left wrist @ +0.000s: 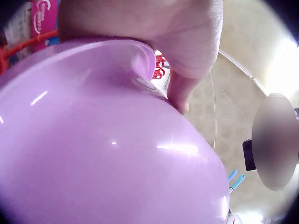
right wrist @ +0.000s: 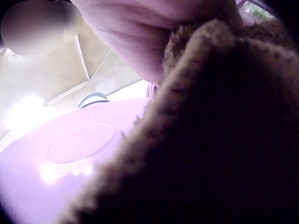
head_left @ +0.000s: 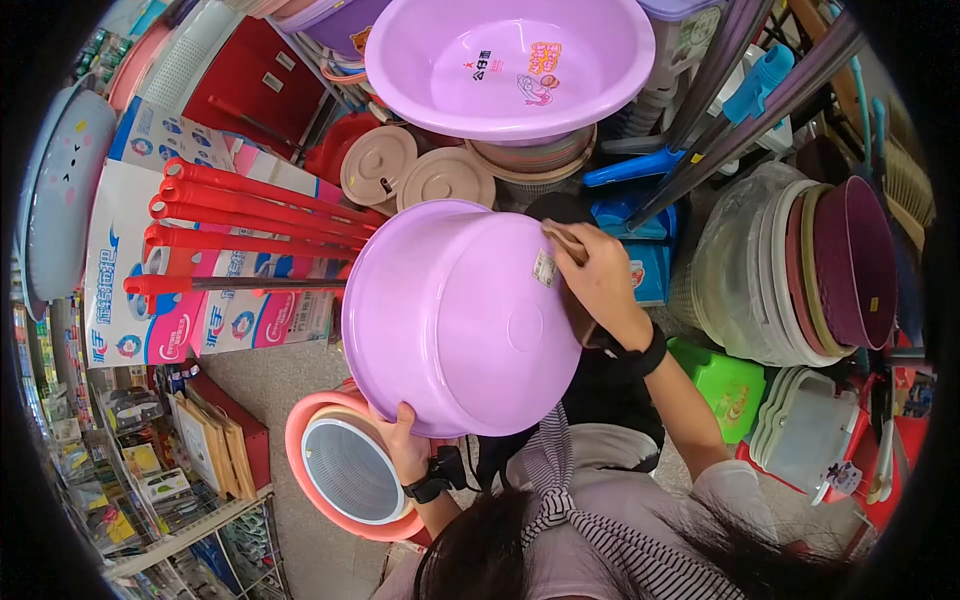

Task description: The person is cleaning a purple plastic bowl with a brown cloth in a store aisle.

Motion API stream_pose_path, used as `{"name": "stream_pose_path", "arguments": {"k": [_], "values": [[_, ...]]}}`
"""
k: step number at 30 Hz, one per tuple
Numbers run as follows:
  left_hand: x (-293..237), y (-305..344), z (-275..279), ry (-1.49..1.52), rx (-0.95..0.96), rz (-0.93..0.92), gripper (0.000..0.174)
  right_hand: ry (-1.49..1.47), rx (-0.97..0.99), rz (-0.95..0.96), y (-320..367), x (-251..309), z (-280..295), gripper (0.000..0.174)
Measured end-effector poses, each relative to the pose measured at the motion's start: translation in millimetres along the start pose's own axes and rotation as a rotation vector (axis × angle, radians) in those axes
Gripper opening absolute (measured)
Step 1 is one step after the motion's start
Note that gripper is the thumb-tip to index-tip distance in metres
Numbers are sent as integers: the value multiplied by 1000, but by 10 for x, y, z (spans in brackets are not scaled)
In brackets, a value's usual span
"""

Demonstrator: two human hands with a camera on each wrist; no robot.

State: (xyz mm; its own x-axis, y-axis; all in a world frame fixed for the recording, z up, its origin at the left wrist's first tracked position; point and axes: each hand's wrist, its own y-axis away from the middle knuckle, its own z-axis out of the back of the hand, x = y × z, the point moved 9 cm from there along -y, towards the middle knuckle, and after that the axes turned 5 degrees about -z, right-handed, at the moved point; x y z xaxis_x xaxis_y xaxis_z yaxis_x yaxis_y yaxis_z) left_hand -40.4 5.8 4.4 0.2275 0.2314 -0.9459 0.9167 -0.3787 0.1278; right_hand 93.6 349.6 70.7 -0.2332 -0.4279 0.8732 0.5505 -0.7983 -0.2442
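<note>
A glossy light-purple plastic basin [head_left: 450, 330] is tilted in front of the person, its outer side and round base facing up. At the near rim, my left hand [head_left: 405, 450] grips the basin, the thumb lying on its outer wall. The left wrist view has this hand [left wrist: 187, 37] bent over the rim. My right hand [head_left: 605, 280] holds a brown fluffy cloth [head_left: 567, 243] against the base's edge, close beside a small price sticker [head_left: 543, 268]. In the right wrist view the dark cloth [right wrist: 210, 140] hides much of the basin [right wrist: 84, 140].
Another purple basin [head_left: 510, 70] with printing stands at the back. Red-handled poles [head_left: 260, 215] jut in from the left before printed boxes [head_left: 150, 260]. Stacked bowls [head_left: 800, 270] are on the right. A coral tub with a grey-white strainer [head_left: 350, 470] sits on the floor below.
</note>
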Motion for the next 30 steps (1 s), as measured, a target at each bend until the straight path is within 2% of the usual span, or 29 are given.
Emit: {"name": "stream_pose_path", "arguments": {"k": [2, 7, 12, 17, 22, 25, 27, 30], "values": [[-6, 18, -1, 4, 1, 7, 88, 127, -3, -47, 188, -202, 71, 25], [-12, 29, 2, 19, 6, 21, 85, 29, -2, -265, 622, -564, 181, 22], [-20, -1, 64, 17, -12, 11, 84, 29, 0, -232, 679, -506, 196, 22], [-23, -2, 54, 20, -9, 6, 85, -79, -2, -165, 293, -151, 89, 22], [-38, 1, 16, 78, -55, 25, 79, -89, 10, -87, 105, -44, -65, 20], [18, -39, 63, 96, -22, 27, 76, -126, 58, -118, 206, -148, -55, 20], [23, -72, 105, 31, 12, -29, 64, -23, 66, -150, 386, -250, 5, 21], [8, -115, 145, 8, 3, -38, 62, 116, 84, -195, 714, -307, 107, 22]]}}
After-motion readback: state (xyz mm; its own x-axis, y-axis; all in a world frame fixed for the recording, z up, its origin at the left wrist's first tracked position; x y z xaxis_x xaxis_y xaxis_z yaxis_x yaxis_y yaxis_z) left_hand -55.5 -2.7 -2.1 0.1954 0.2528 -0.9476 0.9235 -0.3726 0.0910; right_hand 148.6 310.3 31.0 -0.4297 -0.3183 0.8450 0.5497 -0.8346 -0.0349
